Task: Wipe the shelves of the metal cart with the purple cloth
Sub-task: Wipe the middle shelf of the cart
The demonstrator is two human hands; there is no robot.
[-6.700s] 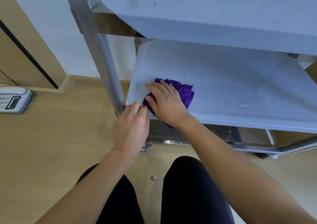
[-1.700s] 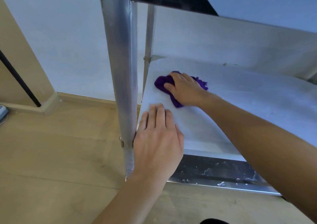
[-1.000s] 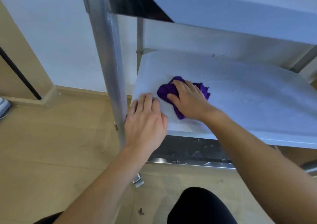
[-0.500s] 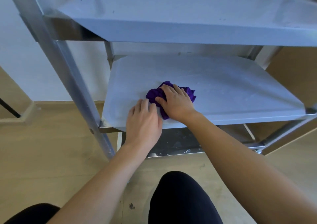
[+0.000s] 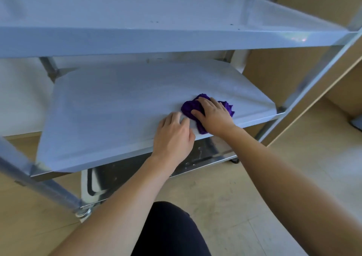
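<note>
Pale wood floor (image 5: 254, 197) runs under everything, w/ a wooden panel (image 5: 274, 73) out past the right hand (image 5: 213, 116). On my feed I count 1 metal cart (image 5: 305, 83) w/ 3 shelves: top shelf (image 5: 137, 11) above both hands, middle shelf (image 5: 109, 107) under them, bottom shelf (image 5: 121, 175) below, dark and shiny. 4 posts (image 5: 49, 189) show, 2 front and 2 rear. Also 1 purple cloth (image 5: 189, 107), 2 hands, and 1 dark knee (image 5: 170, 230) btwn the forearms.

Purple cloth sits bunched on the middle shelf under the right hand, near the front edge. Right hand lies on top, fingers spread wide across the bunch, pressing down; a tail of cloth pokes out by the wrist at the front lip. Left hand (image 5: 174, 136) is just beside it, palm down on bare shelf, fingers straight and close together, holding nothing. Can't tell if its fingertips touch the cloth.

Edges: the shelf's end edge is near, just past the right hand. Plenty of bare shelf lies beyond the left hand and ahead of both hands to the rear edge. Top shelf's front lip hangs over the hands, w/ open space btwn the 2 shelves.
</note>
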